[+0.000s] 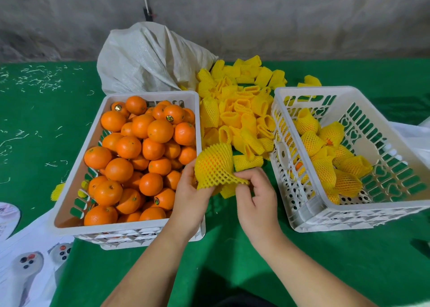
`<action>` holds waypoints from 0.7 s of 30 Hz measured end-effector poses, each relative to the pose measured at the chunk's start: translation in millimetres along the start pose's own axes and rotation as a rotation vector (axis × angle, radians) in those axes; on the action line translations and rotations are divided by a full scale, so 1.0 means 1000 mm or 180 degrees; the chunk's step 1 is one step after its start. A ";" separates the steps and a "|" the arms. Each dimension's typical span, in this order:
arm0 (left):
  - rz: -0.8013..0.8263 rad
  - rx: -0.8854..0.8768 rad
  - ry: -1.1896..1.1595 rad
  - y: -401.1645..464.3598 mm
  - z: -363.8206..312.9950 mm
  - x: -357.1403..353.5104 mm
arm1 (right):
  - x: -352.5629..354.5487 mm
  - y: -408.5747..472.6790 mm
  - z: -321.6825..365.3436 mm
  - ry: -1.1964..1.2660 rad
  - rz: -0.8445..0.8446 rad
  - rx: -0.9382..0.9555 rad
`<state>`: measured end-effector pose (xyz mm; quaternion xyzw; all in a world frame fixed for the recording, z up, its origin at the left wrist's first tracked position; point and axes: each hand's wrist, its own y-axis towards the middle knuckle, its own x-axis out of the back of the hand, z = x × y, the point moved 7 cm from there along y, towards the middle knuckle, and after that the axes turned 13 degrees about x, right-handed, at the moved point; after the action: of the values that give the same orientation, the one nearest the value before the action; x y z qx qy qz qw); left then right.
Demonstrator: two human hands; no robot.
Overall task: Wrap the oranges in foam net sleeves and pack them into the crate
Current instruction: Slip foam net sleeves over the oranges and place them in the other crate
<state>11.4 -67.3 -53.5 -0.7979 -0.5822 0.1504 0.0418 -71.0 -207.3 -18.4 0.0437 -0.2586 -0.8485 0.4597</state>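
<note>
A: How far along is the packing?

B: Early, I'd judge. The crate on the right [349, 158] holds only a handful of wrapped oranges [325, 158], with much of its floor bare. The crate on the left [130, 162] is heaped with bare oranges [139, 144].

A: And the hands?

B: One orange sits inside a yellow foam sleeve [215, 165], held above the green table [325, 272] between the two crates. The left hand [189, 197] grips the sleeve from below at its left side; the right hand [254, 195] pinches the sleeve's lower edge, fingers curled.

A: Sleeves left?

B: Plenty. A loose pile of sleeves [242, 111] lies between the crates, spilling from a white sack [149, 58].

A: So what remains?

B: Likely seating this orange, placing it right, then nearly everything else.
</note>
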 end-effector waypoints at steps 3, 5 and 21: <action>-0.0063 0.0155 -0.0196 0.002 -0.001 0.002 | -0.015 -0.014 -0.005 0.0399 -0.0039 -0.0432; -0.0039 0.0205 -0.0206 0.002 -0.001 0.001 | -0.027 -0.017 -0.011 0.0563 0.0012 -0.0726; 0.0145 -0.0712 0.1295 -0.015 -0.006 -0.012 | -0.029 -0.004 -0.014 0.1264 0.0321 -0.1695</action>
<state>-4.1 -73.6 -41.9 -0.8244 -0.5567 -0.0780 0.0662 -53.2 -187.3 -36.9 0.0738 0.0649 -0.8373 0.5378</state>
